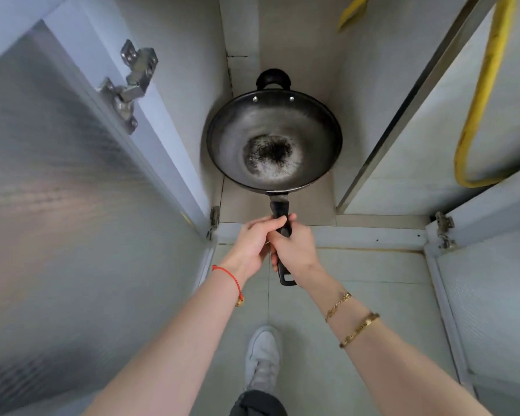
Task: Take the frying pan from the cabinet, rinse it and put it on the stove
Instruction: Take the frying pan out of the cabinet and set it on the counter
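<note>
A dark round frying pan [273, 142] with a worn, speckled middle sits inside the open cabinet [282, 40], its bowl level over the cabinet floor. Its long black handle [284, 271] points toward me. My left hand [254, 243] and my right hand [294, 249] are both wrapped around that handle, side by side, just outside the cabinet's front edge. A small black loop handle [273, 76] sticks out at the pan's far rim. I cannot tell whether the pan rests on the floor of the cabinet or hangs just above it.
The left cabinet door [72, 175] with its metal hinge [129, 85] stands open on my left; another open door [493, 295] is on my right. A yellow hose [478, 115] loops inside the right compartment. My white shoe [263, 358] is on the tiled floor below.
</note>
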